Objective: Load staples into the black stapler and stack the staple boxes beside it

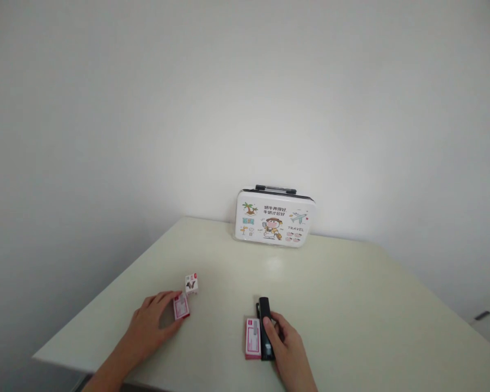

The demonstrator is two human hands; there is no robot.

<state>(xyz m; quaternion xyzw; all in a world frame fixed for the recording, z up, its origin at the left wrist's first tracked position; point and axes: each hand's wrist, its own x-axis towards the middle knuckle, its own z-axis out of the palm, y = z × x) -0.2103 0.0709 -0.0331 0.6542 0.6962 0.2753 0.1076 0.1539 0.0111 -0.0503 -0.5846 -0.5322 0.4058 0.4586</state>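
On the left of the table, my left hand (pixel 153 324) grips a small white-and-pink box (pixel 181 306) between thumb and fingers. Just behind it stands a small white box with a dark clip-like picture (pixel 191 283), close to the held box. My right hand (pixel 288 343) is closed around a black stapler (pixel 265 329), thumb on top, with its length pointing away from me. Right beside the stapler's left side lies another white-and-pink box (pixel 253 337), larger than the one on the left. Some of the right fingers are hidden behind the stapler.
A white case with cartoon travel prints and a black handle (pixel 274 218) stands at the back of the pale table (pixel 335 305), near the wall (pixel 269 98). The table's left edge slopes down toward my left forearm. A dark handle-like piece (pixel 482 315) shows at far right.
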